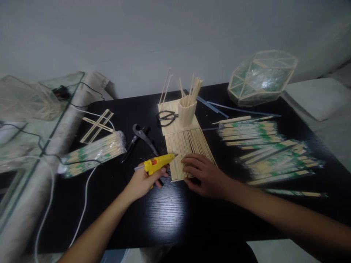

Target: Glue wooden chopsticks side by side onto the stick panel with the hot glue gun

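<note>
My left hand (pixel 145 181) is wrapped round the handle of a yellow hot glue gun (pixel 160 162). A glue stick pokes out of its back, and its nozzle points right, over the left edge of a mat of chopsticks (pixel 182 146) laid side by side. On the mat's right part rests my right hand (pixel 204 175), fingers slightly bent and apart; nothing shows in its grasp. Behind the mat, a wooden board (pixel 172 124) carries a chopstick-built cup (pixel 187 112) full of upright sticks, with black-handled scissors (pixel 166 117) beside it.
Black pliers (pixel 144 138) lie left of the mat. A bag of wrapped chopsticks (pixel 95 153) and crossed sticks (pixel 97 126) are farther left, near a white cord (pixel 86 193). Several wrapped chopsticks (pixel 276 157) spread across the right side. A geometric stick frame (pixel 261 78) stands at the back right.
</note>
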`<state>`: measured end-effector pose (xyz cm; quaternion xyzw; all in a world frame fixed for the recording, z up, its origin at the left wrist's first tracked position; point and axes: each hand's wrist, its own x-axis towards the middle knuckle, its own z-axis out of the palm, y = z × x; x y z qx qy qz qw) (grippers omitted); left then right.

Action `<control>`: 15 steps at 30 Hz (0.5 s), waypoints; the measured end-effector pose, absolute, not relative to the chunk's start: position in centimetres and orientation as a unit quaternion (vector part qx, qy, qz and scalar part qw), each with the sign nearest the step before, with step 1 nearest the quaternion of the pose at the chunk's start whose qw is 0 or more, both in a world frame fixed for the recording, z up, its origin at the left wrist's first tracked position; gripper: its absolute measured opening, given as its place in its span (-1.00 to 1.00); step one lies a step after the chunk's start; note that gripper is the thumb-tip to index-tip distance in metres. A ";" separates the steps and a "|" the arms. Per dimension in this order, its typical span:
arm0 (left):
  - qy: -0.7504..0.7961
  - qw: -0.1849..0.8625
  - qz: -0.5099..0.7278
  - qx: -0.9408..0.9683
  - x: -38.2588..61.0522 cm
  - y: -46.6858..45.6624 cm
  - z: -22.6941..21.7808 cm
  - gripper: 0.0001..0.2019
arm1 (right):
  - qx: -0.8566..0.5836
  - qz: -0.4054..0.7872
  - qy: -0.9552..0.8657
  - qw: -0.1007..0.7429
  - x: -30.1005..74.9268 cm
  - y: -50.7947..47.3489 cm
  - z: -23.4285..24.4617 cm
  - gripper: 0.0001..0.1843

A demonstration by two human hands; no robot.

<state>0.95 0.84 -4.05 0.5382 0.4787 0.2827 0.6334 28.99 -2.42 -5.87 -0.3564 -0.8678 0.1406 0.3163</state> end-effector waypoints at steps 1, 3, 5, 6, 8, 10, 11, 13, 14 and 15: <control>0.478 0.633 0.283 0.539 1.0 0.8 -4.0 -0.73 | -0.355 0.140 -0.868 0.317 29.0 -2.4 -5.9 -0.86; 0.473 0.633 0.287 0.541 1.1 0.8 -4.0 -0.73 | -0.353 0.140 -0.870 0.315 29.0 -2.4 -5.8 -0.85; 0.467 0.630 0.297 0.545 1.3 0.7 -4.0 -0.72 | -0.352 0.140 -0.870 0.315 29.0 -2.4 -5.7 -0.86; 0.464 0.626 0.305 0.547 1.4 0.7 -4.0 -0.71 | -0.351 0.140 -0.869 0.318 29.0 -2.4 -5.6 -0.85; 0.463 0.609 0.333 0.551 1.5 0.7 -4.0 -0.72 | -0.349 0.138 -0.866 0.330 29.0 -2.4 -5.5 -0.83; 0.467 0.581 0.372 0.553 1.4 0.7 -3.9 -0.72 | -0.347 0.131 -0.863 0.342 29.1 -2.5 -5.4 -0.80; 0.469 0.566 0.394 0.553 1.3 0.7 -3.8 -0.71 | -0.345 0.125 -0.863 0.347 29.1 -2.6 -5.4 -0.79; 0.471 0.539 0.431 0.550 0.9 0.7 -3.6 -0.68 | -0.340 0.108 -0.862 0.360 29.1 -2.8 -5.3 -0.77; 0.473 0.528 0.446 0.547 0.7 0.8 -3.4 -0.67 | -0.338 0.100 -0.861 0.367 29.1 -2.8 -5.2 -0.75; 0.477 0.518 0.460 0.541 0.5 0.9 -3.3 -0.66 | -0.337 0.098 -0.859 0.374 29.1 -2.9 -5.1 -0.74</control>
